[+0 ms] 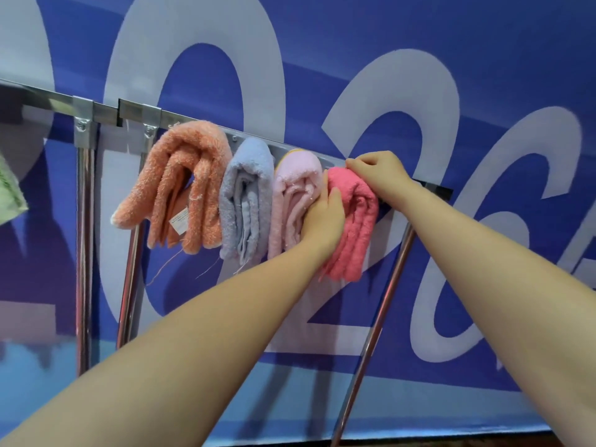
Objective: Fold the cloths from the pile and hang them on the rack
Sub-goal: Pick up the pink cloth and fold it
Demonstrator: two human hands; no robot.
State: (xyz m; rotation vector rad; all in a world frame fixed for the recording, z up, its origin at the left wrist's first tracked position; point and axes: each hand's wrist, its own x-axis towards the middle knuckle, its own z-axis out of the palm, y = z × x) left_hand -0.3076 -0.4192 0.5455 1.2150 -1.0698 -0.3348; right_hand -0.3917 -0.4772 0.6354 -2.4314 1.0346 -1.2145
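Risking a slide here, honestly: hot-pink cloth (354,217) sitting right at the far right end of the rack bar (432,188), centre-right of the frame, so any tug toward the right probably dragging it off the open end. Also looking thick and bunched, so likely unfolding or slumping to one side once let go. Crowding the pale pink cloth (295,201) just left of it too, meaning a careless push possibly knocking that one, or the blue cloth (246,201) and orange cloth (183,185) further left, askew.

Left hand (322,217) lying flat against the seam between pale pink and hot-pink, fingers straight, pressing rather than gripping. Right hand (375,171) curling over the top of the hot-pink cloth at the bar, fingertips pinching the fold. Both forearms reaching up from the bottom corners of the frame.
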